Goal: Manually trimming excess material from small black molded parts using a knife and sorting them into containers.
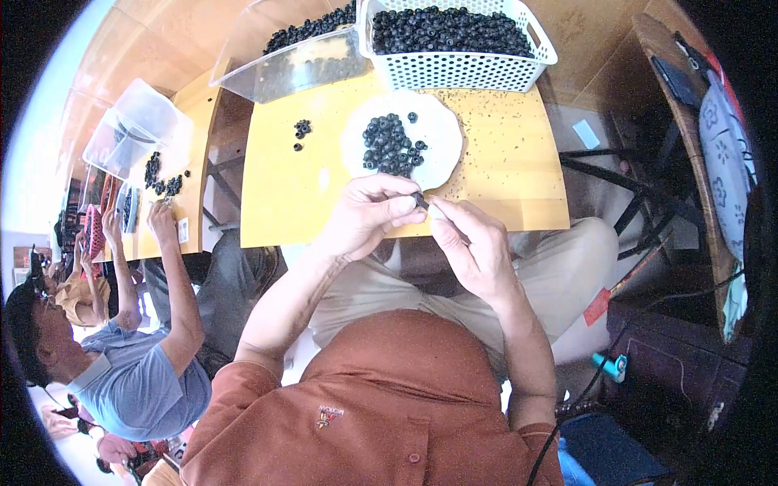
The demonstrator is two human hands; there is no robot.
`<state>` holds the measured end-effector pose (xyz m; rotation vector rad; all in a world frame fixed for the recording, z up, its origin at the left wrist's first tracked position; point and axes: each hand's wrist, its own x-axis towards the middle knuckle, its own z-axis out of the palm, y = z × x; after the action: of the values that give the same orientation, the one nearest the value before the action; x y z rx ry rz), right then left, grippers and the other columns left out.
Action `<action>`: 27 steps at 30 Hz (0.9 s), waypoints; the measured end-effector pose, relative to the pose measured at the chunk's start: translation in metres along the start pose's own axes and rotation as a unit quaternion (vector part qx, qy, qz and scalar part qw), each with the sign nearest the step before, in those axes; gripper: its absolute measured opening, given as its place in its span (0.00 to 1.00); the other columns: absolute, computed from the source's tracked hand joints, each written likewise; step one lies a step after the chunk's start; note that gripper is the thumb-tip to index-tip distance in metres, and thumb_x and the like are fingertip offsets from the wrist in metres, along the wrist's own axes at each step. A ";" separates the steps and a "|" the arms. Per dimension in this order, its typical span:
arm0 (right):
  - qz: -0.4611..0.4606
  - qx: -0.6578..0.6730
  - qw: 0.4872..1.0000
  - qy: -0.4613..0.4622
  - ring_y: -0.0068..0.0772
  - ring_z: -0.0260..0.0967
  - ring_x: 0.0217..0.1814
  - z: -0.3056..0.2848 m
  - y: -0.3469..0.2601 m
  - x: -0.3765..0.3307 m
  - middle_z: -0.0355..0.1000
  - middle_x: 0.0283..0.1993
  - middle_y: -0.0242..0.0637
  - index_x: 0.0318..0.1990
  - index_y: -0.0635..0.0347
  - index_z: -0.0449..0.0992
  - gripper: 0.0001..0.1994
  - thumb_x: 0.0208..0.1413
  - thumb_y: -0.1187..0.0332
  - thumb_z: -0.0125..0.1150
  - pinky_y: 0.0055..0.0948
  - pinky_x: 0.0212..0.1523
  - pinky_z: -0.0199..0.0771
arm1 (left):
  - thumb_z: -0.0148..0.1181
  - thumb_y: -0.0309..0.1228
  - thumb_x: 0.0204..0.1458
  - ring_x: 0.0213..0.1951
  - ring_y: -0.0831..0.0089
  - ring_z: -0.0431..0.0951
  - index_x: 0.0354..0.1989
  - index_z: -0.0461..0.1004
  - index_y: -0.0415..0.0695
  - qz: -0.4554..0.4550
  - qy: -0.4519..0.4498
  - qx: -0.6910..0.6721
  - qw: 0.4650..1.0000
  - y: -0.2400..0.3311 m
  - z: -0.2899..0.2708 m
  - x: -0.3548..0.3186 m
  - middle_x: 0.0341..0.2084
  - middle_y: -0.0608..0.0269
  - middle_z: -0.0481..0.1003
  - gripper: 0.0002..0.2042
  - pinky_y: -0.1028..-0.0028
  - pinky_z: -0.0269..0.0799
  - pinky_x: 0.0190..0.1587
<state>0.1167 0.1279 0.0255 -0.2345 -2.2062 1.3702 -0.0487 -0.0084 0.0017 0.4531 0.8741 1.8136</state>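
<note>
Just over the table's near edge, my left hand (369, 212) pinches a small black piece (419, 199) between thumb and forefinger. Fingers of my right hand (478, 247) are closed at the piece's right end; most of it is hidden by the fingertips. Straight beyond my hands is a white plate (444, 150), bearing a heap of small black ring-shaped pieces (387, 144) with holes in them. A few more such pieces (302, 128) lie on the wood left of the plate.
A white perforated basket (462, 73) full of black pieces and a clear plastic bin (300, 77) stand at the table's far side. Dark crumbs (502, 138) litter the yellow table (279, 194) right of the plate. A co-worker (138, 381) sits at another table to the left.
</note>
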 end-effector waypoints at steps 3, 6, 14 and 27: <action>0.013 0.001 1.000 -0.011 0.43 0.80 0.39 0.000 -0.001 0.000 0.78 0.41 0.51 0.51 0.71 0.76 0.15 0.65 0.67 0.58 0.35 0.38 0.78 | 0.63 0.20 0.56 0.44 0.65 0.82 0.46 0.78 0.37 -0.003 -0.003 -0.011 1.000 -0.001 -0.001 -0.002 0.47 0.54 0.77 0.10 0.68 0.84 0.49; 0.003 0.001 1.000 -0.010 0.43 0.80 0.38 0.000 0.000 0.000 0.78 0.42 0.51 0.51 0.71 0.76 0.15 0.64 0.67 0.58 0.35 0.38 0.78 | 0.62 0.20 0.56 0.44 0.66 0.82 0.46 0.77 0.37 -0.005 -0.003 -0.016 1.000 -0.003 -0.003 -0.003 0.46 0.53 0.77 0.10 0.68 0.84 0.49; 0.017 0.007 1.000 -0.019 0.48 0.79 0.44 0.000 0.003 -0.001 0.79 0.43 0.51 0.50 0.70 0.76 0.15 0.65 0.65 0.58 0.38 0.43 0.78 | 0.60 0.18 0.58 0.42 0.65 0.83 0.43 0.76 0.36 0.004 -0.014 -0.041 0.999 -0.004 0.002 -0.001 0.40 0.52 0.80 0.06 0.68 0.84 0.48; -0.017 -0.006 1.000 -0.025 0.46 0.80 0.40 -0.004 0.004 -0.001 0.79 0.40 0.48 0.49 0.67 0.78 0.13 0.62 0.67 0.61 0.38 0.39 0.79 | 0.61 0.19 0.57 0.40 0.64 0.84 0.41 0.76 0.34 0.007 -0.024 -0.034 0.999 -0.005 0.002 -0.009 0.40 0.48 0.79 0.05 0.68 0.84 0.46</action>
<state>0.1191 0.1328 0.0236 -0.1669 -2.2492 1.3596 -0.0407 -0.0146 -0.0004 0.4586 0.7768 1.8331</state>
